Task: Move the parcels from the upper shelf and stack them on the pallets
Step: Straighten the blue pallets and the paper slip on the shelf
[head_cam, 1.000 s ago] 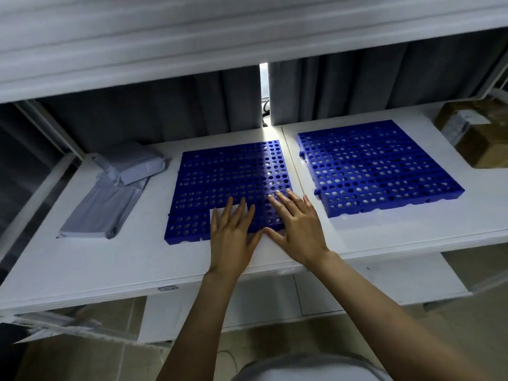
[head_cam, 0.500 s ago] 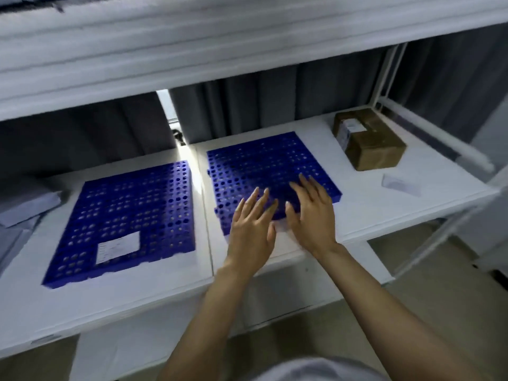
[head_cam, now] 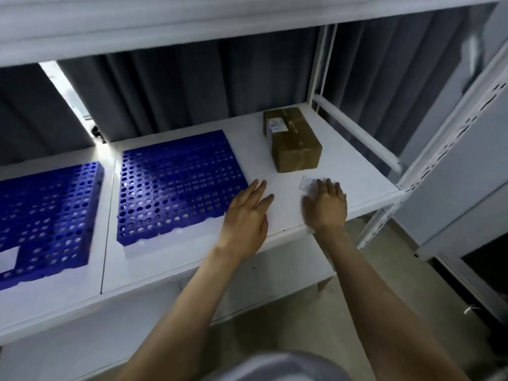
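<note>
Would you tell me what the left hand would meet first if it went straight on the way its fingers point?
Probably the cardboard box: the left hand points away and slightly right across bare shelf, clear of the blue pallet, though depth is uncertain.

The left hand (head_cam: pixel 245 215) and right hand (head_cam: pixel 325 207) were bare, like both forearms. A rounded pale grey garment (head_cam: pixel 277 365) showed below the white shelf (head_cam: pixel 165 265).

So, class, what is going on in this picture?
A person works at a white shelf. The right hand lies flat on a small flat white packet in front of a brown cardboard box. The open left hand is beside a blue perforated plastic pallet. A second blue pallet to the left carries one flat white item.
</note>
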`<move>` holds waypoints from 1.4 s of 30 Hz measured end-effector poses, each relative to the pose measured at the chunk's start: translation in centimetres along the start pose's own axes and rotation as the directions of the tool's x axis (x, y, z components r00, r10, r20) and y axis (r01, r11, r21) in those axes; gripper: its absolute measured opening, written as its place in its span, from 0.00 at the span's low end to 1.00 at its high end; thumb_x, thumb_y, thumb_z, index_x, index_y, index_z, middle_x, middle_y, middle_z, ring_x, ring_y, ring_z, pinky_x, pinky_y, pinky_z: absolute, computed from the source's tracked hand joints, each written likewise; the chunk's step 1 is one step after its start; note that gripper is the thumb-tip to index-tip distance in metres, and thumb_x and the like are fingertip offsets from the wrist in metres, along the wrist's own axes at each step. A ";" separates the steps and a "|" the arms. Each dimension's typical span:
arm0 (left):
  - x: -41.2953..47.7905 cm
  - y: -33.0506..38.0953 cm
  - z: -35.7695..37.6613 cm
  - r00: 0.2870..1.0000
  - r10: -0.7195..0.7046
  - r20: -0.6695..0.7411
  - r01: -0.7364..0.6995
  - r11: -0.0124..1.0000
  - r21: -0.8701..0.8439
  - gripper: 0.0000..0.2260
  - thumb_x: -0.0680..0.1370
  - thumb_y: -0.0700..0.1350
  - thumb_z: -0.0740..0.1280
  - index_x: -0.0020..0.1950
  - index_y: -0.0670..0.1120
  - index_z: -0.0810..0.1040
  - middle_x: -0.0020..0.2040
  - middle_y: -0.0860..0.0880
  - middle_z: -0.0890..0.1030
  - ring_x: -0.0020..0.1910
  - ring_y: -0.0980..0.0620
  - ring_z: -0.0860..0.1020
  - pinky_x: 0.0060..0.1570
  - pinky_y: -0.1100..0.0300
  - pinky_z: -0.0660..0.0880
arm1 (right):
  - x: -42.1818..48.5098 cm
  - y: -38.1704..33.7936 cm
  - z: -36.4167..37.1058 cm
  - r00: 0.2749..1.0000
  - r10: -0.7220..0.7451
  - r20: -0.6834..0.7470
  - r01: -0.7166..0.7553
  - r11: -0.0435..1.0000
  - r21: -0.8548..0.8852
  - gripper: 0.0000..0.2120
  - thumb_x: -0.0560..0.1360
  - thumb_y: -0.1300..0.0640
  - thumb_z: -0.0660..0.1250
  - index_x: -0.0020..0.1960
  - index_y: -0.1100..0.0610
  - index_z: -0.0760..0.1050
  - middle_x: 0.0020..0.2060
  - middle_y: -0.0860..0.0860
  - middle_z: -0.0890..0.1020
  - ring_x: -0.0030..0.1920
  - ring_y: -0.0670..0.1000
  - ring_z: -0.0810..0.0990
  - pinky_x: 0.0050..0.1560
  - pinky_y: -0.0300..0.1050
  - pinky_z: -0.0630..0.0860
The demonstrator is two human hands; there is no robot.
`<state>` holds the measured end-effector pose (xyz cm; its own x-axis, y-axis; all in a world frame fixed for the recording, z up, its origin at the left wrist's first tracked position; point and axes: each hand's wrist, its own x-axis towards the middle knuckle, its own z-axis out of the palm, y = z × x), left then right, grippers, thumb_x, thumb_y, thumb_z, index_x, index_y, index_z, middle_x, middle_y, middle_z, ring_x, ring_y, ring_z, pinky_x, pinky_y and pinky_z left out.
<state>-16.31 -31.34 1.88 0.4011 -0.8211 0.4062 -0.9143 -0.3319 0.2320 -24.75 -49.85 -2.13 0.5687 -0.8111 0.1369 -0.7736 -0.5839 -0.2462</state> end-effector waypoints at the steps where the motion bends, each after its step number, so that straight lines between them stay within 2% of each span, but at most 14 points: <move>1: 0.2 0.2 0.2 1.000 -0.009 -0.006 0.009 1.000 0.001 0.17 0.75 0.37 0.66 0.64 0.42 0.78 0.71 0.42 0.71 0.72 0.41 0.67 0.70 0.47 0.62 | 0.3 0.3 -0.1 1.000 -0.011 -0.012 0.011 1.000 0.012 0.24 0.78 0.44 0.60 0.68 0.56 0.69 0.65 0.56 0.75 0.66 0.60 0.72 0.69 0.57 0.67; 5: 0.5 0.2 0.6 0.995 -0.095 0.002 0.095 0.992 -0.080 0.17 0.75 0.34 0.65 0.64 0.41 0.78 0.71 0.43 0.71 0.71 0.42 0.68 0.71 0.51 0.60 | 0.6 0.7 -0.9 0.994 -0.030 -0.108 0.036 0.998 0.058 0.17 0.76 0.46 0.66 0.54 0.58 0.80 0.47 0.56 0.84 0.47 0.57 0.82 0.52 0.48 0.77; 10: 0.6 0.7 1.1 0.985 -0.175 0.017 0.174 0.965 -0.197 0.17 0.76 0.34 0.63 0.64 0.41 0.77 0.70 0.43 0.73 0.70 0.42 0.70 0.69 0.48 0.67 | 1.2 0.5 -1.4 0.993 -0.112 -0.039 0.110 0.992 -0.059 0.13 0.80 0.58 0.58 0.62 0.57 0.76 0.49 0.57 0.84 0.47 0.58 0.83 0.48 0.47 0.77; 13: 0.7 0.6 1.1 0.966 -0.256 0.025 0.251 0.920 -0.300 0.16 0.78 0.35 0.63 0.65 0.41 0.77 0.67 0.44 0.76 0.66 0.45 0.73 0.67 0.56 0.69 | 1.5 1.2 -1.5 0.988 -0.109 -0.112 0.108 0.994 -0.009 0.12 0.79 0.62 0.60 0.55 0.58 0.81 0.45 0.58 0.85 0.43 0.60 0.83 0.45 0.48 0.77; 15: 0.9 0.4 0.3 0.903 -0.420 0.091 0.410 0.779 -0.474 0.13 0.80 0.38 0.63 0.64 0.41 0.78 0.60 0.45 0.79 0.60 0.47 0.77 0.59 0.64 0.72 | 0.8 0.8 -1.6 0.963 -0.114 -0.246 0.155 0.976 0.155 0.08 0.76 0.63 0.66 0.49 0.60 0.84 0.41 0.59 0.85 0.38 0.61 0.83 0.41 0.47 0.78; 17: 1.1 0.5 -0.9 0.811 -0.542 0.221 0.544 0.558 -0.627 0.10 0.81 0.44 0.63 0.58 0.42 0.80 0.51 0.47 0.81 0.52 0.48 0.80 0.51 0.63 0.74 | -0.4 -1.1 -1.7 0.888 -0.220 -0.404 0.333 0.914 0.233 0.03 0.70 0.65 0.74 0.44 0.61 0.85 0.36 0.58 0.85 0.32 0.58 0.83 0.36 0.43 0.78; 19: 1.3 0.3 -1.6 0.748 -0.583 0.317 0.590 0.365 -0.720 0.15 0.81 0.51 0.61 0.52 0.41 0.81 0.46 0.43 0.83 0.46 0.46 0.81 0.46 0.55 0.78 | -1.9 -3.9 -1.6 0.818 -0.344 -0.460 0.500 0.821 0.275 0.07 0.66 0.65 0.77 0.43 0.61 0.85 0.38 0.57 0.86 0.34 0.56 0.84 0.40 0.44 0.80; 21: 0.8 -0.2 -2.1 0.717 -0.618 0.323 0.582 0.274 -0.766 0.18 0.80 0.53 0.62 0.51 0.38 0.80 0.43 0.43 0.84 0.41 0.48 0.83 0.40 0.55 0.80 | -3.4 -6.7 -1.3 0.743 -0.469 -0.478 0.638 0.712 0.294 0.10 0.65 0.65 0.78 0.45 0.61 0.85 0.42 0.56 0.86 0.40 0.55 0.85 0.46 0.46 0.81; 25: -0.7 -2.5 -3.1 0.690 -0.714 0.121 0.519 0.371 -0.770 0.09 0.80 0.38 0.64 0.42 0.40 0.81 0.33 0.49 0.80 0.30 0.58 0.78 0.30 0.65 0.76 | -5.4 -10.5 -0.4 0.620 -0.627 -0.472 0.782 0.538 0.314 0.12 0.66 0.67 0.74 0.48 0.61 0.84 0.50 0.54 0.85 0.50 0.54 0.84 0.53 0.45 0.80; 27: -1.6 -4.3 -3.5 0.657 -0.754 0.027 0.550 0.454 -0.701 0.08 0.79 0.37 0.64 0.43 0.39 0.81 0.33 0.48 0.80 0.30 0.59 0.77 0.29 0.67 0.73 | -5.8 -12.0 0.0 0.666 -0.611 -0.428 0.746 0.525 0.411 0.13 0.68 0.70 0.70 0.50 0.61 0.84 0.55 0.55 0.83 0.54 0.54 0.82 0.59 0.44 0.76; 31: -2.8 -8.0 -3.8 0.667 -0.744 -0.039 0.589 0.558 -0.584 0.08 0.79 0.41 0.66 0.49 0.39 0.83 0.43 0.45 0.83 0.41 0.51 0.79 0.42 0.58 0.76 | -5.5 -14.9 -1.2 0.899 -0.402 -0.174 0.392 0.557 0.732 0.11 0.76 0.65 0.65 0.57 0.61 0.80 0.55 0.53 0.82 0.51 0.49 0.80 0.57 0.41 0.76; 35: -2.3 -10.1 -4.0 0.667 -0.745 -0.023 0.590 0.547 -0.594 0.08 0.79 0.42 0.67 0.52 0.38 0.82 0.47 0.43 0.83 0.43 0.52 0.78 0.44 0.64 0.74 | -4.5 -17.6 -1.9 0.894 -0.446 0.027 0.298 0.639 0.710 0.18 0.77 0.59 0.68 0.66 0.61 0.73 0.35 0.44 0.79 0.35 0.43 0.76 0.47 0.35 0.73; 39: -2.3 -11.9 -3.4 0.690 -0.721 -0.063 0.616 0.631 -0.471 0.08 0.77 0.42 0.69 0.54 0.39 0.80 0.48 0.44 0.82 0.44 0.50 0.77 0.41 0.71 0.70 | -3.5 -19.3 -0.7 0.901 -0.433 0.035 0.309 0.696 0.648 0.16 0.76 0.61 0.68 0.63 0.61 0.75 0.41 0.53 0.85 0.38 0.47 0.79 0.47 0.38 0.75; 42: -3.4 -13.1 -2.9 0.722 -0.685 -0.096 0.632 0.710 -0.310 0.09 0.76 0.42 0.69 0.55 0.42 0.77 0.49 0.44 0.80 0.46 0.49 0.76 0.42 0.62 0.70 | -3.3 -19.6 0.8 0.891 -0.450 0.066 0.338 0.752 0.565 0.18 0.75 0.58 0.69 0.64 0.59 0.74 0.42 0.53 0.85 0.42 0.52 0.82 0.47 0.42 0.76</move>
<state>-5.54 -22.91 0.02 0.9214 -0.3208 0.2195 -0.3783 -0.6105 0.6959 -11.22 -35.70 1.45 0.8730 -0.4572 0.1696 -0.2314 -0.6945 -0.6813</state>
